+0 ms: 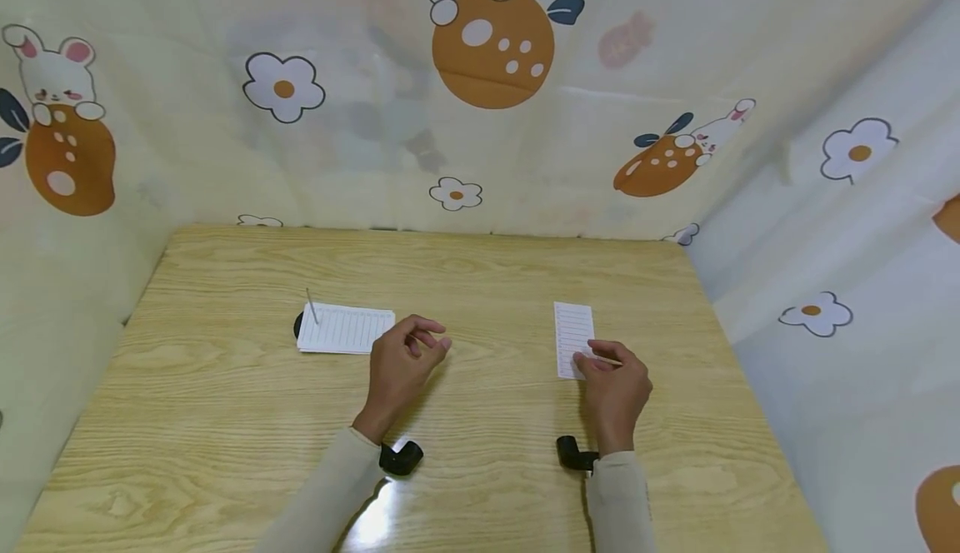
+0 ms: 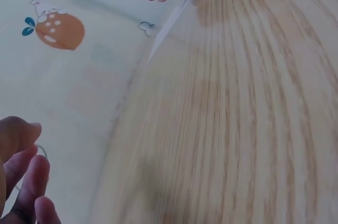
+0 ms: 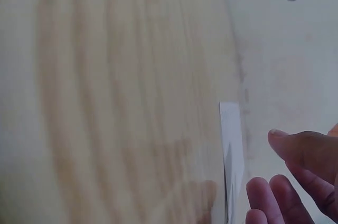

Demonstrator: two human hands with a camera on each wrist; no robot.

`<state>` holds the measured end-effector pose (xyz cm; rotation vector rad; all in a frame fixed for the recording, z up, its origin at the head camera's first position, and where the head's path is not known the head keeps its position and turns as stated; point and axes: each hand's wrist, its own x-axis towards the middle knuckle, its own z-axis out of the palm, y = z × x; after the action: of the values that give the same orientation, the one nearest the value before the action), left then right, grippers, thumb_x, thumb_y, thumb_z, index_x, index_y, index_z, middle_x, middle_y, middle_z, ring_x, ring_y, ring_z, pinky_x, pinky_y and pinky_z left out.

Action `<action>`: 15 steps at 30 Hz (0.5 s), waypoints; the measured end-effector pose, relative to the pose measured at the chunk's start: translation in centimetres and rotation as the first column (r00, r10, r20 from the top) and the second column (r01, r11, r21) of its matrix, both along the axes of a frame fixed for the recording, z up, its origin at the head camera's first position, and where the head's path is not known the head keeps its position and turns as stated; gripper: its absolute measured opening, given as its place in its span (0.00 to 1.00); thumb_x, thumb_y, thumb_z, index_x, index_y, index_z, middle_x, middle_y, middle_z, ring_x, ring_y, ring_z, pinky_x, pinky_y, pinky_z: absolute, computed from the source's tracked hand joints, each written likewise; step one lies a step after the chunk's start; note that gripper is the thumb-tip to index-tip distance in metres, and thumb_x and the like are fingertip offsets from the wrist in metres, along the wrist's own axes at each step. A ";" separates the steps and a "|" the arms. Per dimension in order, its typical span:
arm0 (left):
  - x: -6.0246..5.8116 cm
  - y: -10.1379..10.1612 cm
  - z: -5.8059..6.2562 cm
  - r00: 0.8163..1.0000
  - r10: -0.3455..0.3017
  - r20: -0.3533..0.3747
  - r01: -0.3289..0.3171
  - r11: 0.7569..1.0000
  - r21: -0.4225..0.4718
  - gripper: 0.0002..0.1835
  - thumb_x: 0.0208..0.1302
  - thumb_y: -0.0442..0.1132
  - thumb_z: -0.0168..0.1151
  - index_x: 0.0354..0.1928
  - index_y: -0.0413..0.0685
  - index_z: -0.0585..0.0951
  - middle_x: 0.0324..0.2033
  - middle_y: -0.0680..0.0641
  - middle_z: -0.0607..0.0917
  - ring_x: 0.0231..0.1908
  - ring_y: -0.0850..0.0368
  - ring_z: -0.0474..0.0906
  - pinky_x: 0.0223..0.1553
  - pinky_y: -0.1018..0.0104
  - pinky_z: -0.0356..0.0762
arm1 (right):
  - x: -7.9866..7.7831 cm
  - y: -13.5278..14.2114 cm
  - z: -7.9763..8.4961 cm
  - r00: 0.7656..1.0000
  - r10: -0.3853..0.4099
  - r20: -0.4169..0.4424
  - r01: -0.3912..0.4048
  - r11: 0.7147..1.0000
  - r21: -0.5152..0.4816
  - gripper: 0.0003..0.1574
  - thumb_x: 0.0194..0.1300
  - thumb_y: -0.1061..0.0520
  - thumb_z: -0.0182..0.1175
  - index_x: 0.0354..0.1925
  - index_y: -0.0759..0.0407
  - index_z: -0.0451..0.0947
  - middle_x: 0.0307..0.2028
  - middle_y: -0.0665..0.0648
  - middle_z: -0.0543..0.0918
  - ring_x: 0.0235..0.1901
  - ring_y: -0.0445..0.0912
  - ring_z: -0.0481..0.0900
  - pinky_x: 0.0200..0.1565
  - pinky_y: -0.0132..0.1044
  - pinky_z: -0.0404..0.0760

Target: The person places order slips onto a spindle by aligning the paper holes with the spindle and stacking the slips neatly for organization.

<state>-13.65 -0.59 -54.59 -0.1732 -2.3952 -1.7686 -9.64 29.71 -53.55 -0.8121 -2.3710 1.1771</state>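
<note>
On the left part of the table, a stack of ruled white paper slips (image 1: pixel 348 331) sits on a receipt spike (image 1: pixel 312 307), whose thin metal rod sticks up through the slips' left end. Its black round base (image 1: pixel 297 326) peeks out beneath. My left hand (image 1: pixel 397 370) hovers beside the stack's right end, fingers loosely curved and holding nothing. Another ruled paper slip (image 1: pixel 573 332) lies lengthwise on the right part. Over its lower right corner is my right hand (image 1: pixel 617 386). Its thumb (image 3: pixel 301 147) and fingers are apart with nothing between them in the right wrist view.
The wood-grain table (image 1: pixel 480 278) backs onto a printed curtain (image 1: pixel 352 153), and more curtain (image 1: pixel 825 228) hangs along the right side. Black camera mounts are strapped at the left wrist (image 1: pixel 401 458) and the right wrist (image 1: pixel 573 455).
</note>
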 end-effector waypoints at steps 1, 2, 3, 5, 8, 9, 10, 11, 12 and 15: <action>0.0 0.1 0.0 1.000 -0.003 0.000 0.003 1.000 -0.001 0.08 0.61 0.39 0.78 0.40 0.55 0.89 0.29 0.51 0.88 0.27 0.57 0.76 0.32 0.69 0.72 | 0.1 0.2 0.0 1.000 -0.006 0.007 0.006 1.000 0.003 0.16 0.59 0.59 0.79 0.47 0.55 0.91 0.46 0.57 0.92 0.30 0.29 0.84 0.30 0.22 0.78; 0.0 0.2 -0.1 1.000 -0.006 0.002 0.006 1.000 -0.001 0.08 0.61 0.39 0.79 0.40 0.56 0.89 0.29 0.51 0.88 0.27 0.57 0.75 0.32 0.69 0.71 | 0.1 0.3 -0.1 1.000 -0.011 0.014 0.011 1.000 0.001 0.16 0.59 0.59 0.79 0.47 0.55 0.91 0.46 0.58 0.92 0.29 0.28 0.84 0.30 0.22 0.78; 0.0 0.3 -0.1 1.000 -0.009 0.004 0.009 1.000 -0.004 0.08 0.60 0.39 0.79 0.40 0.56 0.89 0.29 0.51 0.88 0.27 0.57 0.75 0.32 0.69 0.71 | 0.2 0.5 -0.1 1.000 -0.013 0.019 0.013 1.000 -0.003 0.16 0.59 0.59 0.80 0.47 0.55 0.91 0.46 0.58 0.92 0.29 0.28 0.83 0.30 0.22 0.78; -0.1 0.6 -0.2 1.000 -0.016 0.009 0.016 1.000 -0.011 0.08 0.61 0.39 0.79 0.41 0.57 0.89 0.29 0.51 0.88 0.27 0.57 0.75 0.31 0.69 0.70 | 0.3 0.6 -0.1 1.000 -0.017 0.026 0.017 1.000 -0.011 0.16 0.59 0.59 0.80 0.47 0.55 0.91 0.46 0.58 0.92 0.29 0.28 0.83 0.31 0.22 0.78; -0.2 1.2 -0.2 0.999 -0.033 0.014 0.033 0.999 -0.016 0.08 0.61 0.40 0.78 0.41 0.57 0.89 0.29 0.52 0.87 0.27 0.57 0.74 0.31 0.68 0.69 | 0.4 0.8 -0.2 0.999 -0.020 0.030 0.020 1.000 -0.018 0.16 0.58 0.59 0.80 0.47 0.55 0.91 0.46 0.59 0.92 0.29 0.30 0.84 0.31 0.22 0.78; -0.3 1.5 -0.3 0.999 -0.042 0.015 0.042 0.999 -0.019 0.08 0.62 0.40 0.78 0.41 0.57 0.89 0.29 0.52 0.87 0.28 0.57 0.74 0.31 0.68 0.69 | 0.5 0.9 -0.2 0.999 -0.021 0.031 0.021 1.000 -0.019 0.16 0.58 0.59 0.80 0.47 0.55 0.91 0.46 0.59 0.92 0.30 0.30 0.84 0.31 0.22 0.78; -0.4 1.7 -0.3 0.999 -0.050 0.013 0.050 0.999 -0.021 0.08 0.62 0.40 0.78 0.41 0.56 0.89 0.29 0.52 0.87 0.28 0.58 0.74 0.32 0.69 0.69 | 0.5 0.9 -0.2 0.999 -0.021 0.031 0.022 1.000 -0.019 0.16 0.58 0.59 0.80 0.47 0.55 0.91 0.46 0.59 0.92 0.30 0.30 0.84 0.31 0.22 0.78; -0.5 2.0 -0.3 0.998 -0.058 0.013 0.058 0.998 -0.022 0.08 0.62 0.40 0.78 0.41 0.56 0.89 0.29 0.53 0.88 0.28 0.58 0.74 0.32 0.69 0.69 | 0.5 0.9 -0.3 0.999 -0.023 0.033 0.023 1.000 -0.018 0.16 0.58 0.59 0.80 0.47 0.55 0.91 0.46 0.59 0.92 0.30 0.30 0.84 0.31 0.22 0.78; -0.5 2.2 -0.3 0.998 -0.067 0.013 0.067 0.997 -0.025 0.08 0.62 0.40 0.78 0.41 0.56 0.89 0.29 0.53 0.88 0.28 0.58 0.74 0.32 0.69 0.69 | 0.6 1.0 -0.3 0.999 -0.024 0.035 0.025 1.000 -0.016 0.16 0.58 0.59 0.80 0.47 0.55 0.91 0.45 0.59 0.92 0.30 0.31 0.84 0.31 0.22 0.78; -0.9 3.0 -0.4 0.996 -0.094 0.011 0.094 0.995 -0.046 0.08 0.63 0.42 0.78 0.42 0.54 0.89 0.29 0.53 0.88 0.28 0.59 0.74 0.32 0.68 0.69 | 0.7 1.0 -0.4 0.999 -0.024 0.040 0.025 1.000 -0.012 0.16 0.58 0.58 0.79 0.46 0.55 0.91 0.44 0.59 0.92 0.31 0.32 0.85 0.32 0.22 0.78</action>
<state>-14.56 2.37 -54.99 -0.2888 -2.4740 -1.7572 -8.96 30.75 -53.92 -0.8746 -2.3808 1.1782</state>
